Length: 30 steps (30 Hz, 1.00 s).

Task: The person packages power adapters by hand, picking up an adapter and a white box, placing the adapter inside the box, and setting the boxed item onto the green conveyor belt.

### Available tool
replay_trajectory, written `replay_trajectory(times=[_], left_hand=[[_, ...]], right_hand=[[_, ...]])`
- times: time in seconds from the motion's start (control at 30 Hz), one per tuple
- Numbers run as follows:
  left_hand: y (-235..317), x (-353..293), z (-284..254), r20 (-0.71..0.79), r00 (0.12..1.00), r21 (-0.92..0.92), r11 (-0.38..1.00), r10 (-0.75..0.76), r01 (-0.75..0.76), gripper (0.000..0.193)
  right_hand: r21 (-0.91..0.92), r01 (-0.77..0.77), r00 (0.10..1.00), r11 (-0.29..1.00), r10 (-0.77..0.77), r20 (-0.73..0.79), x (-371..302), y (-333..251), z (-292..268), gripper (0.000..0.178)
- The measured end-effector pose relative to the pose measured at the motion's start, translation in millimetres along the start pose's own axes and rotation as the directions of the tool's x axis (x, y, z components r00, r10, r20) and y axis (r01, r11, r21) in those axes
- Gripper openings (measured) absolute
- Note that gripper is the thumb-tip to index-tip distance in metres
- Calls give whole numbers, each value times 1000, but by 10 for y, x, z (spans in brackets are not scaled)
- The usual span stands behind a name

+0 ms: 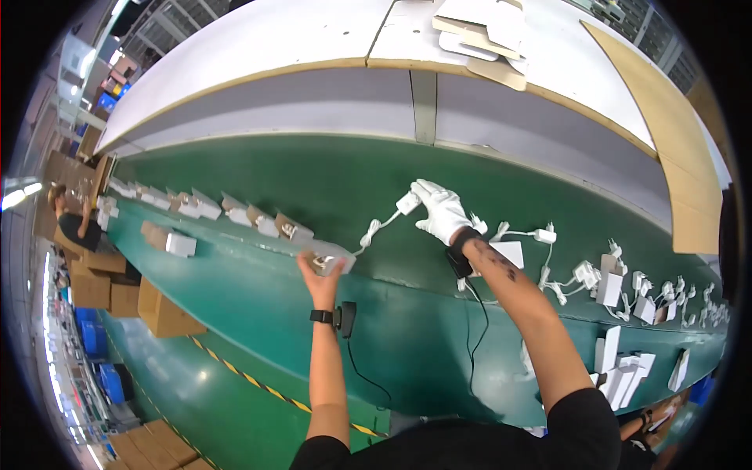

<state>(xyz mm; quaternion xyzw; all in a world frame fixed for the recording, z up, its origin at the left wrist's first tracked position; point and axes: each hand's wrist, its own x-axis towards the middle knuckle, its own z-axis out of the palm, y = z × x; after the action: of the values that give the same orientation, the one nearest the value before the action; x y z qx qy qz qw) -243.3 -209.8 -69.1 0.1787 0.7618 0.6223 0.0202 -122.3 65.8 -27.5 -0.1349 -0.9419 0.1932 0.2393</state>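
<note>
My left hand (pixel 321 285), bare with a black wristband, grips a small open white box (pixel 338 254) at the near edge of the green conveyor belt (pixel 329 176). My right hand (pixel 442 211) wears a white glove and pinches a white power adapter (pixel 407 204) over the belt. From the adapter, a bundled white cable (pixel 370 233) trails down to the box. What else lies inside the box is hard to make out. Beneath my right wrist a white box (pixel 507 254) is partly hidden by my arm.
Open white boxes (pixel 262 222) line the belt to the left; a lone box (pixel 180 244) lies nearer. White adapters with cables (pixel 586 274) spread rightward. Flat cartons (pixel 486 35) rest on the shelf above. A person (pixel 74 223) is at far left, beside cardboard boxes (pixel 168 309).
</note>
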Motion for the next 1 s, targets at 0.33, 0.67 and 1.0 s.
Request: replay_trajectory(times=[0.33, 0.67, 1.0], left_hand=[[-1037, 494, -343, -78, 997, 105, 994, -9, 17, 83], [1232, -1818, 761, 833, 46, -205, -232, -551, 951, 73], [1086, -1766, 1438, 829, 494, -368, 406, -264, 836, 56]], right_hand=[[237, -172, 953, 956, 101, 285, -71, -214, 565, 36], [440, -65, 985, 896, 128, -116, -1605, -775, -792, 30], [759, -494, 777, 424, 607, 167, -2373, -1113, -1217, 36]])
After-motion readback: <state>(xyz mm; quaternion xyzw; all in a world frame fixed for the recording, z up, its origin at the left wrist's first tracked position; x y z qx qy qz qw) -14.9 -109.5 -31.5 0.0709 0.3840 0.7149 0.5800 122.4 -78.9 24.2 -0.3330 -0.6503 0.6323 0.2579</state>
